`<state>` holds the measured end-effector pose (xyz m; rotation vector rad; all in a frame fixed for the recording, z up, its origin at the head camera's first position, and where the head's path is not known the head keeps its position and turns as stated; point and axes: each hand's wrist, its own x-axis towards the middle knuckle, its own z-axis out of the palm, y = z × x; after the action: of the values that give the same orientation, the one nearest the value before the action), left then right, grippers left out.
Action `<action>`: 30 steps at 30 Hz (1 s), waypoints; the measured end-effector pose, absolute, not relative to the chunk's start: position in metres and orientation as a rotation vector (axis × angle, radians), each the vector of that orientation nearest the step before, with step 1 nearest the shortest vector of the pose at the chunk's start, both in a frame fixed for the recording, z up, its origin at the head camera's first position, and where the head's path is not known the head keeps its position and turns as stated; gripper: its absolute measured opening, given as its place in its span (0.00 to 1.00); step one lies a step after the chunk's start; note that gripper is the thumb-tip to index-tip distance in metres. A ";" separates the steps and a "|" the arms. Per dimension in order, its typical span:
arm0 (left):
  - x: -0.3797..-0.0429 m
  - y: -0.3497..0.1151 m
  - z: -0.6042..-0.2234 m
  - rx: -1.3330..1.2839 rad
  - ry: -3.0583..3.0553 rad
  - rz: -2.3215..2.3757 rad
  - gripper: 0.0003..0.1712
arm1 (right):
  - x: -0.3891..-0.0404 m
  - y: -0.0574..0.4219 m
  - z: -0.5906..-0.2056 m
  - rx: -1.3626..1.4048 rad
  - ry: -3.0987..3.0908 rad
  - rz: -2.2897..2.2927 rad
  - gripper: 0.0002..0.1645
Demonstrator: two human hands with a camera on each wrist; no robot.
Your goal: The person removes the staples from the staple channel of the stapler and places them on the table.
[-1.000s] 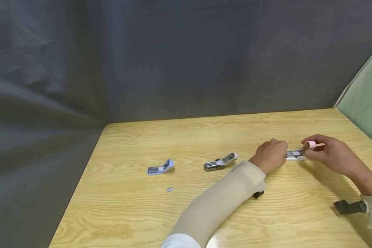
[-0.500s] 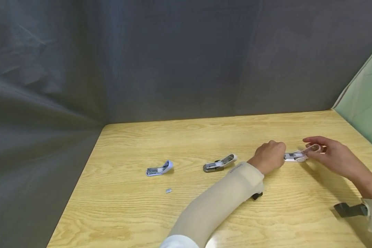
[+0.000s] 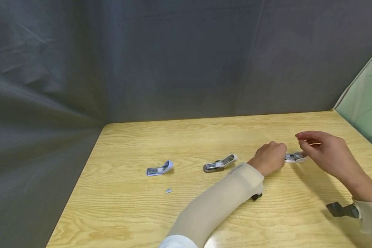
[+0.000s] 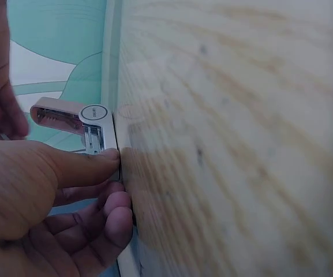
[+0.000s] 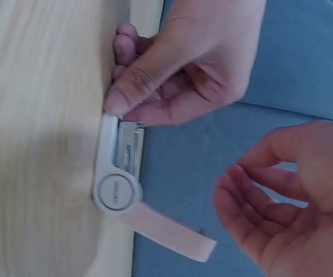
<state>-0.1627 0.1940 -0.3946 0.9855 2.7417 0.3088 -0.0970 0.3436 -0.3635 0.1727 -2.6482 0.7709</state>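
In the right wrist view a stapler with a white base and a swung-back pink top arm shows its metal staple channel. My left hand pinches the front end of its base, thumb on the near side, low at the tabletop. The left wrist view shows that thumb pressed along the base. Raised beside the pink arm, my right hand has its fingers loosely bent, apart from the stapler, with nothing visible in them. In the head view it partly covers the stapler's hinge end.
A blue stapler and a grey-and-white stapler, both opened up, lie on the wooden table to the left. A small strip of staples lies in front of the blue one. A dark curtain stands behind the table.
My right hand has come off the pink top arm and lifted slightly up and left. The arm has swung further back. My left hand stays on the base.
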 end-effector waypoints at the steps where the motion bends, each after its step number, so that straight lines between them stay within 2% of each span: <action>1: -0.162 0.194 -0.394 0.980 2.739 0.304 0.06 | -0.097 0.343 -0.365 0.197 -2.663 0.754 0.11; 8: -0.160 0.196 -0.393 0.945 2.712 0.311 0.05 | -0.101 0.345 -0.374 0.279 -2.765 0.655 0.05; 14: -0.161 0.195 -0.393 0.951 2.714 0.296 0.09 | -0.105 0.345 -0.378 0.341 -2.924 0.571 0.08; 30: -0.163 0.196 -0.395 0.940 2.727 0.259 0.04 | -0.108 0.342 -0.387 0.386 -2.903 0.532 0.04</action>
<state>-0.1631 0.1964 -0.3947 0.9404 2.7272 0.2585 -0.1082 0.3418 -0.3874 0.3860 -2.9035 0.5325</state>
